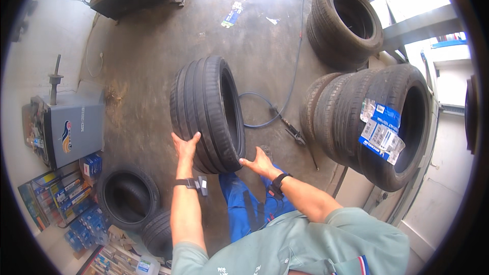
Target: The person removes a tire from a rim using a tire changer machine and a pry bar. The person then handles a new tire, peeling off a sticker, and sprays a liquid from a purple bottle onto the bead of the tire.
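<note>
A black car tire (196,102) stands upright in front of me, tread to the left and its opening turned to the right. My left hand (185,147) presses against the tread at the near left, thumb spread from the fingers. At the near right edge, my right hand (260,165) holds the tire, its thumb on the sidewall and its other fingers partly visible. The tire is held between both hands. I cannot tell whether its bottom touches the floor. A dark band with a small grey device (197,184) is on my left wrist, and a black watch (278,183) on my right.
Stacked tires (346,25) stand at the far right; nearer, a row of tires (346,117) carries a blue-and-white label (381,131). An air hose (293,89) with a tool (294,133) crosses the floor. At left are a grey machine (76,127), a lying tire (127,198) and shelved boxes.
</note>
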A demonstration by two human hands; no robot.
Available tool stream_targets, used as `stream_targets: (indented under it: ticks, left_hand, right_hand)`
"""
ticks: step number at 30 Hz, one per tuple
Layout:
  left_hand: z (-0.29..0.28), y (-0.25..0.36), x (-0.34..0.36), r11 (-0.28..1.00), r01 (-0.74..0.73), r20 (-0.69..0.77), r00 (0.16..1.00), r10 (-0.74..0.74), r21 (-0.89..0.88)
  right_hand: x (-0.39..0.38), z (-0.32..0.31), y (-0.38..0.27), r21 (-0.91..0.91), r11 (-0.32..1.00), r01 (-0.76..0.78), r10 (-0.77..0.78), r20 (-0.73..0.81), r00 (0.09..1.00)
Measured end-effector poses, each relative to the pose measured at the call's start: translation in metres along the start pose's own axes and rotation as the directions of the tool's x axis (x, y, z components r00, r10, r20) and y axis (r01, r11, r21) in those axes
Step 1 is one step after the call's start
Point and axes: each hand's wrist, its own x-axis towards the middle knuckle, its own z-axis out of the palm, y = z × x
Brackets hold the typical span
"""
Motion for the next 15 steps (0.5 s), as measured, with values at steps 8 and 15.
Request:
stream_targets:
  ticks: [8, 15]
  left_hand:
    - [-0.001, 0.11, 0.091, 0.783, -0.216, 0.263, 0.862, 0.434, -0.583]
    - [0.025, 0.063, 0.076, 0.996, -0.052, 0.53, 0.848, 0.007, 0.071]
  right_hand:
    - [0.107, -0.013, -0.103, 0.058, 0.998, -0.002, 0.025, -0.393, 0.919]
    - [0.184, -0.116, -0.158, 0.194, 0.98, -0.049, 0.111, -0.325, 0.939]
